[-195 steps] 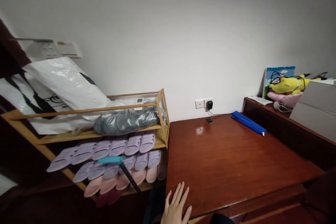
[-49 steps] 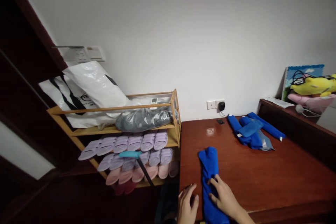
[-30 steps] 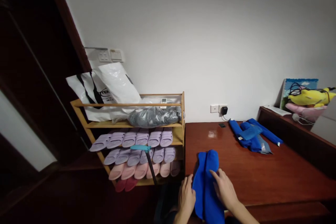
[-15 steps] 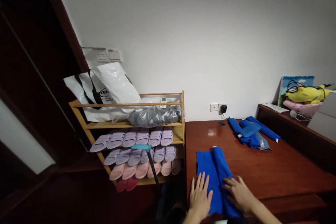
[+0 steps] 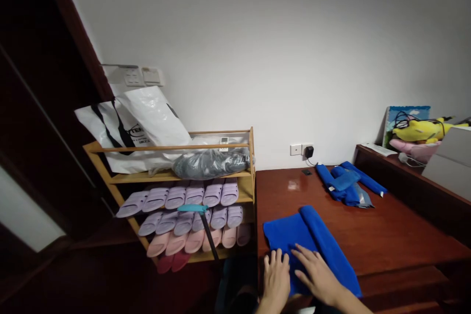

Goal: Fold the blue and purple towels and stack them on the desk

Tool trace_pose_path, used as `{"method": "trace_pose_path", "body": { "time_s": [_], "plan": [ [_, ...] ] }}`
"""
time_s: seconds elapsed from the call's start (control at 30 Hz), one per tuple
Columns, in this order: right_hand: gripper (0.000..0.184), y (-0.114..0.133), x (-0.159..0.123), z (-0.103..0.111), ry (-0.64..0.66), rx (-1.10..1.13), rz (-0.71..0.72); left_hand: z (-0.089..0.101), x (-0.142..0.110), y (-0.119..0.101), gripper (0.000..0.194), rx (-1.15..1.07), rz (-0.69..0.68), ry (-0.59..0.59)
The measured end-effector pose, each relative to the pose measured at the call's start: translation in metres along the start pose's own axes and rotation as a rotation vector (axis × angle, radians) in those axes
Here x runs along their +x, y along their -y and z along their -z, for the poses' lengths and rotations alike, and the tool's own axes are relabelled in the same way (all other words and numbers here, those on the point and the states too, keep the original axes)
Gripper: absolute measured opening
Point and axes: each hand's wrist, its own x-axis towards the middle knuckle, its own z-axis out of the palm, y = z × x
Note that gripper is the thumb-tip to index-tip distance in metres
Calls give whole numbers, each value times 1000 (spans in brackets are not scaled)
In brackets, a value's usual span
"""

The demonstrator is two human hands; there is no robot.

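A blue cloth (image 5: 289,230) lies at the near left of the reddish-brown table (image 5: 390,235), flat on its left side. Along its right side runs a thick folded or rolled strip (image 5: 331,243). My left hand (image 5: 276,277) rests on the cloth's near left edge, fingers slightly bent and apart. Beside it, my right hand (image 5: 318,272) lies on the flat part with its fingers spread, just left of the strip. Neither hand grips anything that I can see. The cloth's nearest edge is partly hidden by my hands.
Several blue cloth rolls (image 5: 340,184) lie at the table's back right. A wooden shoe rack (image 5: 252,162) with several slippers (image 5: 230,191) stands left, bearing a white bag (image 5: 154,117). A teal-headed tool (image 5: 193,208) leans before it. A yellow plush toy (image 5: 419,131) sits far right.
My right hand has moved left, off the strip and onto the flat part. The flat part has spread wider, and the strip's near end has swung right. The view has shifted slightly.
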Motion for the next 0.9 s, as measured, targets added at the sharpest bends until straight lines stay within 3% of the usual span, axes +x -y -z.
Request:
{"method": "trace_pose_path", "body": {
  "time_s": [0.07,0.17,0.27,0.33,0.4,0.47,0.5,0.6,0.67,0.73,0.8,0.9],
  "plan": [
    [55,-5,3,-16,26,-23,-35,5,0,12,41,18,-4,9],
    [56,-48,2,-17,-53,-189,-123,23,0,30,41,50,14,19],
    [50,-114,-11,6,-121,-375,-259,38,1,41,43,75,37,46],
    [47,-153,-24,28,-123,-413,-428,42,2,42,46,97,42,58],
    [48,-178,-36,47,-107,-389,-617,41,4,37,50,128,37,70],
    [50,-181,-41,58,-149,-378,-704,35,7,27,54,129,6,81],
    [51,-174,-41,59,-201,-378,-676,32,10,20,56,110,-28,77],
    [51,-135,-31,45,-305,-295,-399,19,19,2,56,18,-145,24],
    [53,-109,-21,27,-233,-188,-251,11,26,-3,55,-10,-145,-11],
    [56,-99,-15,10,-145,-132,-235,6,31,1,55,-6,-114,-23],
    [59,-113,-17,1,-128,-153,-293,5,35,10,56,11,-112,-13],
    [63,-170,-35,6,-207,-287,-422,9,39,23,54,41,-144,13]
  ]
}}
